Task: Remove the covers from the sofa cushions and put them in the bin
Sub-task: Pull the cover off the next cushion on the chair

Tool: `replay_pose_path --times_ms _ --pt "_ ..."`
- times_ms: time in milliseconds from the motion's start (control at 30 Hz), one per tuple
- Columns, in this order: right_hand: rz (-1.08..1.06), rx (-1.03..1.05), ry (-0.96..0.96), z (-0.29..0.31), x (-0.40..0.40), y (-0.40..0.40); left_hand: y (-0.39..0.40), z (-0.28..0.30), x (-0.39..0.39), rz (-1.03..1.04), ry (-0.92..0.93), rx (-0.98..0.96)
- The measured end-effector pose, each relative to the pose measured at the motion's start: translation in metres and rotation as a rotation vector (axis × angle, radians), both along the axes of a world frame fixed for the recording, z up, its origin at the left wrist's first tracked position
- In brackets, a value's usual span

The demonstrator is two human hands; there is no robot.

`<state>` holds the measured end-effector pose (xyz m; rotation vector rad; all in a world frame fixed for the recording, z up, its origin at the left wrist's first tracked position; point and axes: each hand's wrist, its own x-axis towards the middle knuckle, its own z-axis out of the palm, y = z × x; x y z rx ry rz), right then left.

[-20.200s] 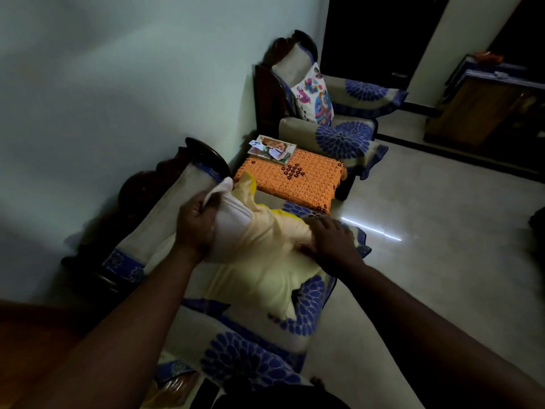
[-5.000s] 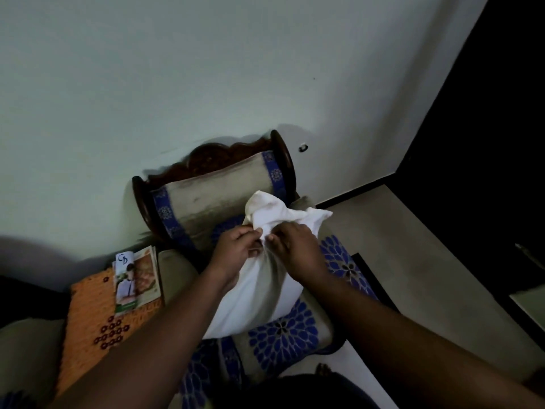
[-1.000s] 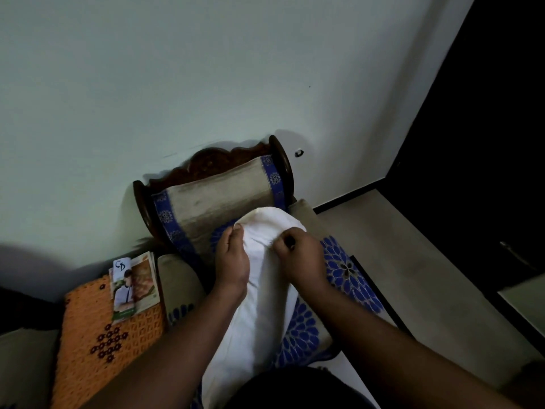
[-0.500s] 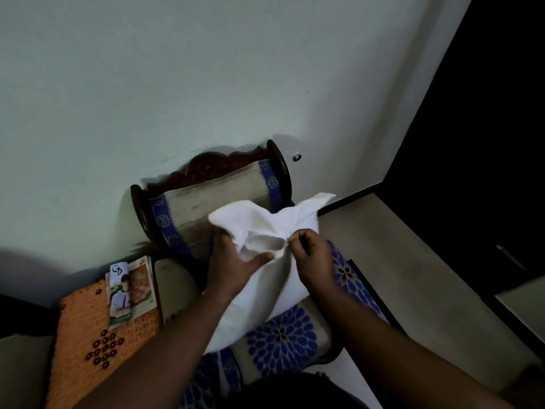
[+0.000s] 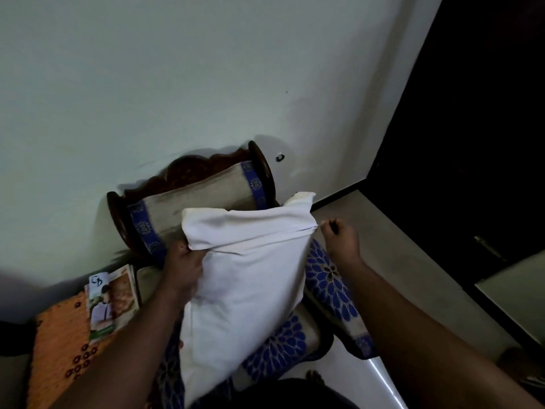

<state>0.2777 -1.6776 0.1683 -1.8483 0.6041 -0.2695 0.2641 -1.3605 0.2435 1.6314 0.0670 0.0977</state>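
Note:
A white cushion (image 5: 247, 278) stands on end on the armchair seat (image 5: 327, 287), which has a blue flower pattern. Its top edge is pulled flat and wide. My left hand (image 5: 184, 261) grips the cushion's upper left corner. My right hand (image 5: 340, 234) is at the upper right corner, fingers curled, pinching a small bit of the white fabric there. No coloured cover shows on this cushion, and no bin is in view.
The armchair's carved wooden back with its beige and blue bolster (image 5: 194, 202) stands against the pale wall. An orange patterned side table (image 5: 59, 343) to the left carries a magazine (image 5: 110, 302). A dark doorway (image 5: 472, 143) opens at the right. Tiled floor (image 5: 398, 261) lies beside the chair.
The bunched, open top of the white cushion has been stretched flat and wide. My hands have moved apart, left to the left corner, right to the right corner.

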Motion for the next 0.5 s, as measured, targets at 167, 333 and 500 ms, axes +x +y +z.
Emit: replay_pose_path --times_ms 167,333,500 --pt "-0.032 0.039 0.019 -0.008 0.012 -0.005 0.029 0.021 0.01 -0.096 -0.024 -0.205" --pt "0.0 0.051 0.037 -0.004 0.025 0.002 0.059 0.02 0.028 -0.085 0.088 -0.361" --pt "0.112 -0.144 0.27 -0.017 0.029 0.009 0.033 0.035 0.027 -0.116 0.165 -0.428"
